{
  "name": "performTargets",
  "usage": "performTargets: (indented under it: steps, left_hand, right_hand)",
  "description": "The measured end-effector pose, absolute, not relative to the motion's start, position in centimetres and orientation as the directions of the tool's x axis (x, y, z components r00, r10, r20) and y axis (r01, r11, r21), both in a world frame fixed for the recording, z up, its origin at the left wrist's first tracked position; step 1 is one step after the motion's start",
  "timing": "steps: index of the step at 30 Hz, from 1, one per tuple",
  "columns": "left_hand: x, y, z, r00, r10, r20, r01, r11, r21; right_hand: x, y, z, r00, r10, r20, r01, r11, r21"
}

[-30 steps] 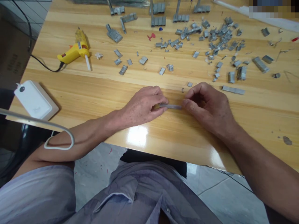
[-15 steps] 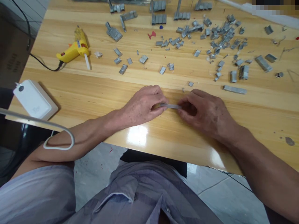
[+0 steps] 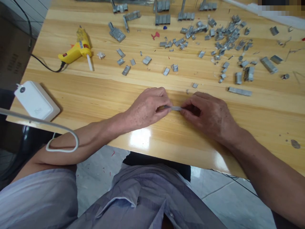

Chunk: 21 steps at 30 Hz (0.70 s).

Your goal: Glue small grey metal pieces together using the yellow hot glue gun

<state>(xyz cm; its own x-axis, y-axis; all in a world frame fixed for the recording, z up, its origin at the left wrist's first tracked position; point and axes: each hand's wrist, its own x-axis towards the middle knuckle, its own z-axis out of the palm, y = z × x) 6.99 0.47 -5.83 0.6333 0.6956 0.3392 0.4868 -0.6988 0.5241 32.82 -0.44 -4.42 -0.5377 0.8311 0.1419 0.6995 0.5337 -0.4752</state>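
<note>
Strip held between both hands, low centre of the frame.

At the bottom, a grey shirt (image 3: 128, 197) faces the table (image 3: 95, 95) edge. Just beyond, the left hand (image 3: 149, 106) pinches one end of a thin metal strip (image 3: 176, 108) between thumb and fingers. The right hand (image 3: 211, 111) has rolled knuckles-up and closed in over the past second; its fingertips now meet the strip's other end, apparently gripping it, though they hide that end. Less of the strip shows than before, so it is now steadied from both sides. Farther up, a loose bar (image 3: 239, 91) lies right of centre, a yellow glue gun (image 3: 76, 52) upper left, and a scatter of metal pieces (image 3: 230, 38) upper right.
</note>
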Motion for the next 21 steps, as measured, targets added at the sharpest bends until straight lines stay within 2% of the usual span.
performTargets:
  steps: [8, 21]
  left_hand:
    - [7.03, 0.39, -5.68, 0.649, 0.681, 0.339, 0.518, -0.722, 0.458]
    - [6.91, 0.33, -5.51, 0.635, 0.691, 0.345, 0.504, -0.709, 0.493]
  right_hand:
    - [32.80, -0.59, -4.37, -0.537, 0.830, 0.149, 0.707, 0.539, -0.458]
    - [32.63, -0.56, -4.02, -0.525, 0.843, 0.115, 0.721, 0.512, -0.467]
